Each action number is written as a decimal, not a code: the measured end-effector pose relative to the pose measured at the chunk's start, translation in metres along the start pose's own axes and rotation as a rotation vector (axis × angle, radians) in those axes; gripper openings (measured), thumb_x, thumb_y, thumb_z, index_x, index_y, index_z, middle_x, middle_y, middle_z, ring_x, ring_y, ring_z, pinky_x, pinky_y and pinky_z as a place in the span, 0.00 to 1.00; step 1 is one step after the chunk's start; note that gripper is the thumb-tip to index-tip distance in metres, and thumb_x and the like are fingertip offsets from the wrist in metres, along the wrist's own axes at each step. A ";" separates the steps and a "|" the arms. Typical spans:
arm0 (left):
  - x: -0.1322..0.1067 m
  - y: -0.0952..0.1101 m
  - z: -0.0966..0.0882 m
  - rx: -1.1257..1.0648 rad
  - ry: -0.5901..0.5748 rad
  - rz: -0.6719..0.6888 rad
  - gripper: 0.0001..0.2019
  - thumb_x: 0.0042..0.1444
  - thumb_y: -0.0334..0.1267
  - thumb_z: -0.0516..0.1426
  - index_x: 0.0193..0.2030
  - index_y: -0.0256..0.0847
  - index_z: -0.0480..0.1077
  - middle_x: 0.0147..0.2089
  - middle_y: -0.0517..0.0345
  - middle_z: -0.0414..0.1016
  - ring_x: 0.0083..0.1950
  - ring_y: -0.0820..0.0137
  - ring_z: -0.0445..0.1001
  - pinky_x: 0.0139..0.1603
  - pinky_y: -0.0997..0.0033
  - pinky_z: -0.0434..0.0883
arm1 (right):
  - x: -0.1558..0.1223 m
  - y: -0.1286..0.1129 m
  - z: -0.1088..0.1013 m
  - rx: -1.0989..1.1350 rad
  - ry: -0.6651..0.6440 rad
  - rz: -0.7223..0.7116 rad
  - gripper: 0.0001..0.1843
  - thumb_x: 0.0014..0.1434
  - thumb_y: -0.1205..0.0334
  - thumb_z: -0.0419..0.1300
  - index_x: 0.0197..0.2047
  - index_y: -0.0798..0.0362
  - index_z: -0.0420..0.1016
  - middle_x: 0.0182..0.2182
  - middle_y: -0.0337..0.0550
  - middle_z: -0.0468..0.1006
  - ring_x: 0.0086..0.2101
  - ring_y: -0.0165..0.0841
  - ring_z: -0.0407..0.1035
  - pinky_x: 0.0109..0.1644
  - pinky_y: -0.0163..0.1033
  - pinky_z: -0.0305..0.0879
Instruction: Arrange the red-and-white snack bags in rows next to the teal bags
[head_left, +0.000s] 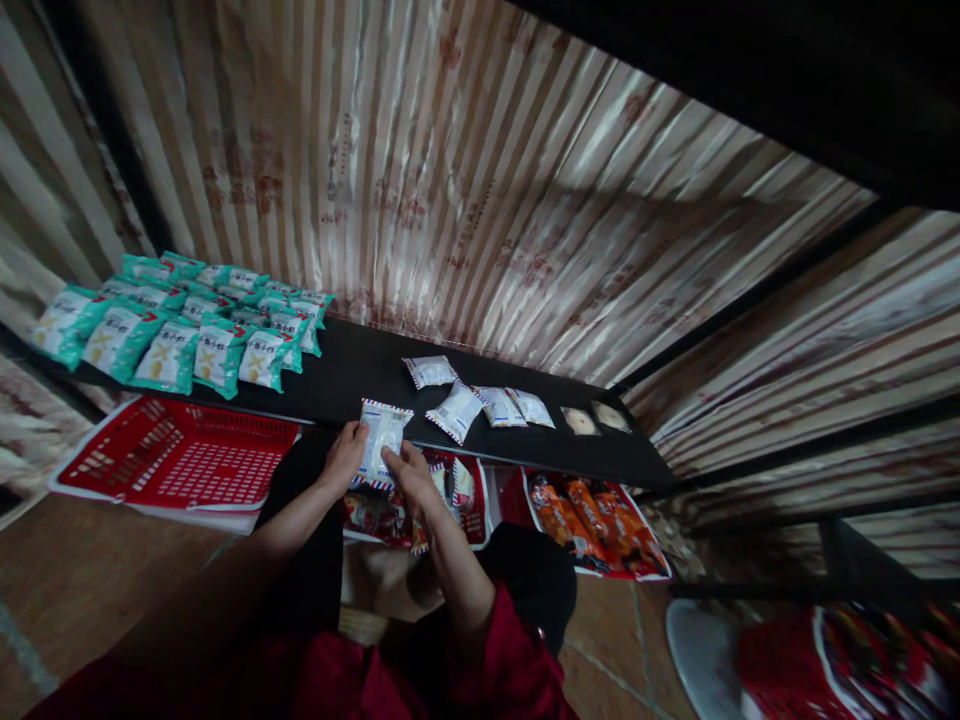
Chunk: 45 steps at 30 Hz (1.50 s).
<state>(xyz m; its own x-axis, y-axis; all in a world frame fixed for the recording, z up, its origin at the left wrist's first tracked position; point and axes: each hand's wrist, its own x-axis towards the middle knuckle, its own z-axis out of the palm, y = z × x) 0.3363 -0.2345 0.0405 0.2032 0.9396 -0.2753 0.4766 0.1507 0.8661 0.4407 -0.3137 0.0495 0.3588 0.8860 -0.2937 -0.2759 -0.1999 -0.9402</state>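
Between my two hands is a small white snack packet [383, 432] with a red-and-blue striped edge, held in front of the black shelf. My left hand [346, 455] grips its left side, and my right hand [409, 470] pinches its lower right side with the thumb on top. Several similar white packets lie on the shelf just beyond, one packet [456, 410] resting close to its neighbours. Below my right hand, a red basket [480, 510] holds more striped packets, partly hidden by my arms.
Teal snack bags [169, 355] stand in rows on the shelf's left. Two small clear packs [580, 421] lie at the right of the shelf [337, 370]. A red basket [187, 455] sits lower left; another holds orange packets [592, 515]. A dark beam [750, 90] crosses overhead.
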 end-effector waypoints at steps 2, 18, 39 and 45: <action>0.001 -0.002 0.002 0.002 0.000 -0.013 0.19 0.62 0.49 0.43 0.48 0.41 0.68 0.45 0.51 0.78 0.47 0.62 0.75 0.43 0.66 0.70 | 0.000 0.000 0.000 0.012 -0.016 0.005 0.24 0.42 0.51 0.67 0.41 0.53 0.72 0.36 0.43 0.81 0.34 0.36 0.74 0.44 0.42 0.68; 0.007 0.031 -0.018 0.181 0.053 -0.057 0.21 0.62 0.50 0.40 0.45 0.41 0.67 0.48 0.45 0.76 0.50 0.57 0.74 0.42 0.65 0.68 | 0.008 -0.029 0.016 0.063 -0.066 0.014 0.29 0.39 0.48 0.68 0.43 0.54 0.71 0.32 0.42 0.80 0.33 0.36 0.74 0.40 0.40 0.68; -0.005 0.046 -0.014 0.361 0.004 0.016 0.23 0.64 0.46 0.35 0.43 0.40 0.68 0.49 0.43 0.76 0.53 0.57 0.73 0.48 0.64 0.66 | 0.014 -0.021 0.008 -0.031 0.061 0.022 0.22 0.46 0.43 0.63 0.36 0.53 0.74 0.32 0.45 0.80 0.32 0.36 0.74 0.35 0.37 0.68; 0.002 0.047 -0.023 0.384 0.006 0.054 0.23 0.63 0.46 0.36 0.41 0.40 0.69 0.48 0.43 0.76 0.51 0.58 0.74 0.46 0.64 0.67 | 0.019 -0.026 0.012 -0.093 0.071 0.040 0.26 0.45 0.37 0.61 0.31 0.54 0.72 0.25 0.42 0.77 0.25 0.32 0.69 0.29 0.35 0.64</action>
<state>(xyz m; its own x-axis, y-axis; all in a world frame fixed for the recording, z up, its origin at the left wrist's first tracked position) 0.3392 -0.2186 0.0900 0.2329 0.9449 -0.2301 0.7513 -0.0246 0.6595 0.4444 -0.2863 0.0706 0.4124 0.8454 -0.3394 -0.2087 -0.2750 -0.9385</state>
